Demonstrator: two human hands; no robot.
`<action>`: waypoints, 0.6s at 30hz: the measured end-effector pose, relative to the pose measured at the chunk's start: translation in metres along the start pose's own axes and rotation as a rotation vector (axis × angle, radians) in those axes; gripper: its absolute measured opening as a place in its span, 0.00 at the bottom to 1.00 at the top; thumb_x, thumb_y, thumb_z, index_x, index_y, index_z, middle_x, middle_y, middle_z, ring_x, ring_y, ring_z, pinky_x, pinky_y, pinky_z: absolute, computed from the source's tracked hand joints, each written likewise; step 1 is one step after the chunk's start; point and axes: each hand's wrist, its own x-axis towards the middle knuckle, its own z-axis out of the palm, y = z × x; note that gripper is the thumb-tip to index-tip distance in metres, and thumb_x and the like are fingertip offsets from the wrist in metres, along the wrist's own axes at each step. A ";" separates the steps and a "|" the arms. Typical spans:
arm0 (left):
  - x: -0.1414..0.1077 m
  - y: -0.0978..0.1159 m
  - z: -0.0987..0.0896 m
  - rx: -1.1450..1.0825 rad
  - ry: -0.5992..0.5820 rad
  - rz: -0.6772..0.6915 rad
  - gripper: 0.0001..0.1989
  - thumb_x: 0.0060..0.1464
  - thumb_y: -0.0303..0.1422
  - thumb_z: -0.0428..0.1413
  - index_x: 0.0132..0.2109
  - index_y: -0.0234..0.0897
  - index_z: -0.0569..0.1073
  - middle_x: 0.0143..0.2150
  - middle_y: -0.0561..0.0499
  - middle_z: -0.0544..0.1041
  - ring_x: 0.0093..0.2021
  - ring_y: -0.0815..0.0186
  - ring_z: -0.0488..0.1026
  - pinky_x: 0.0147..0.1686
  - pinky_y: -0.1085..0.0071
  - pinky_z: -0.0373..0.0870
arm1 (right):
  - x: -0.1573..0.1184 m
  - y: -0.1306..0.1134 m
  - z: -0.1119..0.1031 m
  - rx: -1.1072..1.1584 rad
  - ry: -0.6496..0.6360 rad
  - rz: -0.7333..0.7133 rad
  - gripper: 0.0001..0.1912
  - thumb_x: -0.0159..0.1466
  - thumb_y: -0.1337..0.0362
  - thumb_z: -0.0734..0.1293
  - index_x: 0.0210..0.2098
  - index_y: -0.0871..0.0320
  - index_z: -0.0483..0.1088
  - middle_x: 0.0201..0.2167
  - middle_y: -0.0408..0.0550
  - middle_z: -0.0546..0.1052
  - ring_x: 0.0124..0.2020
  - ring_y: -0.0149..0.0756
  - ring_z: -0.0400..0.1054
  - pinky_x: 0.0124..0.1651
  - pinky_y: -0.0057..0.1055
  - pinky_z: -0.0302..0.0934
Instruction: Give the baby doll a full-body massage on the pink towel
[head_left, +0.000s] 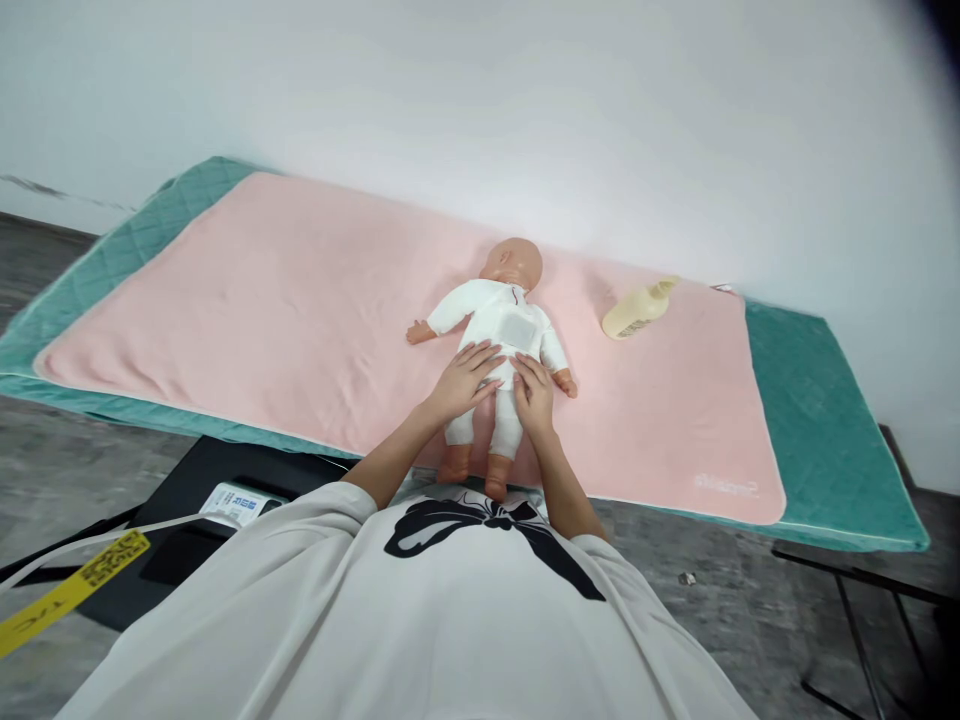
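Observation:
A baby doll [480,312] with a white cloth body lies face down on a pink mat [300,300], its head toward the wall and its feet toward me. My left hand [466,380] lies flat on the left side of the doll's lower back, fingers stretched out. On the right side of the lower back rests my right hand [533,390], its fingers extended as well. Neither hand grips anything. A pale yellow pump bottle [637,310] lies on its side on the mat, to the right of the doll.
Under the mat is a teal quilted cover [814,410] on a table against a white wall [480,110]. A black chair or stand with a white-labelled box [241,503] is at lower left, near a yellow tag [75,590]. Thin black metal legs [851,620] show at lower right.

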 end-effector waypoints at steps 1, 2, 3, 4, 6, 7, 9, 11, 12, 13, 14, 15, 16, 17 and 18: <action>0.000 0.000 0.001 0.000 -0.001 -0.005 0.22 0.65 0.41 0.49 0.61 0.36 0.69 0.65 0.42 0.67 0.69 0.56 0.58 0.68 0.50 0.54 | 0.000 0.001 0.000 0.010 -0.002 0.016 0.17 0.69 0.64 0.58 0.52 0.54 0.74 0.54 0.52 0.76 0.59 0.40 0.67 0.63 0.47 0.60; 0.001 0.000 0.001 0.000 -0.003 -0.010 0.22 0.65 0.41 0.49 0.61 0.36 0.69 0.65 0.42 0.67 0.69 0.56 0.58 0.68 0.50 0.55 | 0.000 0.002 0.001 0.022 -0.004 0.031 0.17 0.69 0.63 0.59 0.52 0.53 0.74 0.54 0.51 0.76 0.59 0.41 0.67 0.64 0.48 0.60; 0.001 0.001 0.002 -0.003 -0.005 -0.015 0.22 0.65 0.41 0.49 0.61 0.36 0.69 0.65 0.42 0.68 0.69 0.56 0.58 0.67 0.49 0.55 | -0.001 0.003 0.001 0.035 -0.005 0.046 0.17 0.68 0.63 0.59 0.51 0.53 0.75 0.54 0.51 0.76 0.59 0.41 0.67 0.64 0.48 0.59; 0.001 0.001 0.002 -0.006 -0.009 -0.020 0.22 0.65 0.41 0.49 0.61 0.36 0.69 0.65 0.42 0.68 0.69 0.55 0.58 0.67 0.49 0.55 | -0.001 0.003 0.002 0.051 -0.007 0.057 0.17 0.68 0.63 0.59 0.51 0.53 0.75 0.54 0.51 0.76 0.60 0.41 0.66 0.64 0.48 0.59; 0.001 0.002 0.002 -0.009 -0.014 -0.027 0.23 0.65 0.42 0.49 0.61 0.37 0.69 0.65 0.41 0.67 0.69 0.55 0.58 0.67 0.48 0.55 | -0.001 0.004 0.003 0.081 -0.004 0.070 0.17 0.69 0.62 0.59 0.51 0.53 0.75 0.54 0.52 0.76 0.60 0.40 0.66 0.65 0.48 0.58; 0.001 0.002 0.002 -0.008 -0.015 -0.029 0.23 0.65 0.42 0.49 0.61 0.36 0.69 0.65 0.41 0.67 0.69 0.55 0.58 0.67 0.48 0.54 | -0.001 0.004 0.003 0.090 0.000 0.073 0.17 0.69 0.62 0.59 0.51 0.53 0.75 0.54 0.52 0.76 0.60 0.40 0.66 0.65 0.48 0.58; 0.001 0.003 0.002 -0.007 -0.015 -0.029 0.23 0.65 0.42 0.49 0.61 0.36 0.69 0.66 0.41 0.67 0.69 0.55 0.58 0.67 0.48 0.54 | -0.001 0.004 0.002 0.090 0.006 0.068 0.17 0.69 0.62 0.59 0.51 0.53 0.75 0.54 0.52 0.76 0.60 0.40 0.67 0.65 0.47 0.59; 0.001 0.003 0.000 -0.012 -0.007 -0.022 0.23 0.65 0.42 0.49 0.61 0.37 0.69 0.66 0.41 0.66 0.69 0.55 0.58 0.68 0.48 0.54 | 0.000 0.004 0.000 0.078 0.011 0.054 0.16 0.68 0.61 0.60 0.50 0.52 0.75 0.54 0.51 0.76 0.60 0.40 0.67 0.64 0.48 0.60; 0.002 0.003 -0.001 -0.017 -0.002 -0.015 0.23 0.65 0.42 0.48 0.62 0.37 0.68 0.66 0.41 0.66 0.69 0.55 0.58 0.68 0.48 0.54 | 0.001 0.004 -0.001 0.075 0.014 0.046 0.16 0.68 0.62 0.60 0.50 0.52 0.75 0.54 0.50 0.76 0.60 0.40 0.66 0.65 0.48 0.59; 0.003 0.003 -0.002 -0.023 0.006 -0.006 0.23 0.65 0.42 0.48 0.62 0.36 0.68 0.66 0.41 0.66 0.69 0.55 0.58 0.68 0.48 0.54 | 0.003 0.003 -0.002 0.076 0.020 0.039 0.16 0.68 0.62 0.60 0.50 0.52 0.75 0.54 0.50 0.76 0.61 0.40 0.65 0.65 0.49 0.58; 0.005 0.002 -0.003 -0.030 0.014 0.006 0.23 0.66 0.42 0.48 0.62 0.36 0.67 0.66 0.40 0.65 0.69 0.55 0.58 0.68 0.48 0.54 | 0.004 0.003 -0.003 0.080 0.026 0.032 0.16 0.69 0.62 0.60 0.50 0.52 0.75 0.54 0.49 0.76 0.62 0.40 0.63 0.66 0.49 0.57; 0.007 0.001 -0.005 -0.037 0.023 0.017 0.23 0.66 0.42 0.47 0.62 0.35 0.67 0.66 0.39 0.65 0.69 0.55 0.58 0.68 0.48 0.55 | 0.006 0.002 -0.004 0.086 0.032 0.026 0.16 0.69 0.62 0.59 0.51 0.52 0.75 0.54 0.49 0.76 0.64 0.41 0.62 0.67 0.50 0.56; 0.009 0.000 -0.006 -0.045 0.032 0.028 0.24 0.66 0.42 0.47 0.62 0.34 0.66 0.66 0.38 0.65 0.69 0.54 0.58 0.67 0.48 0.55 | 0.008 0.002 -0.005 0.093 0.036 0.021 0.16 0.69 0.63 0.59 0.51 0.52 0.75 0.55 0.49 0.76 0.64 0.41 0.61 0.67 0.50 0.55; 0.011 -0.001 -0.008 -0.055 0.041 0.037 0.24 0.66 0.42 0.47 0.63 0.34 0.65 0.66 0.38 0.65 0.69 0.54 0.57 0.67 0.49 0.56 | 0.011 0.001 -0.005 0.101 0.038 0.018 0.16 0.69 0.63 0.59 0.52 0.52 0.74 0.56 0.49 0.75 0.64 0.40 0.61 0.68 0.50 0.54; 0.013 -0.001 -0.009 -0.064 0.050 0.043 0.25 0.66 0.42 0.48 0.64 0.33 0.64 0.66 0.37 0.65 0.69 0.54 0.57 0.67 0.49 0.56 | 0.013 0.000 -0.005 0.107 0.038 0.021 0.16 0.69 0.62 0.59 0.52 0.52 0.74 0.57 0.49 0.74 0.64 0.40 0.61 0.68 0.50 0.54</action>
